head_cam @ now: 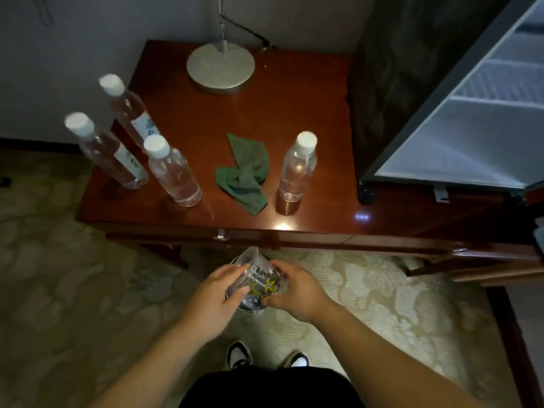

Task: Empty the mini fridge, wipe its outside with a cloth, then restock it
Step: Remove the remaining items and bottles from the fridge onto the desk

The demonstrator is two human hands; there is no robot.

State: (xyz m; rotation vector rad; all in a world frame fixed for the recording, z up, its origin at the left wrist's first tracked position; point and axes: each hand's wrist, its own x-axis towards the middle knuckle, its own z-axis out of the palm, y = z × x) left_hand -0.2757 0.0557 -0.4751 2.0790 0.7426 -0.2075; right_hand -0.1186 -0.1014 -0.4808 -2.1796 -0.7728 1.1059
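My left hand [216,293] and my right hand [297,293] both grip a clear plastic container with star prints [259,278], held below the table's front edge over the carpet. On the wooden table [318,119] stand several clear water bottles with white caps: three at the left [173,172] and one at the right [297,169]. A crumpled green cloth [244,175] lies between them. The mini fridge [379,92] stands at the table's right end, its door [477,125] swung open toward me with bare white shelves.
A round grey lamp base [220,67] with its cable sits at the back of the table. A dark round object lies on the patterned carpet [88,290] under my hands. A wooden furniture edge [500,269] juts out at the right. My shoes [238,353] are below.
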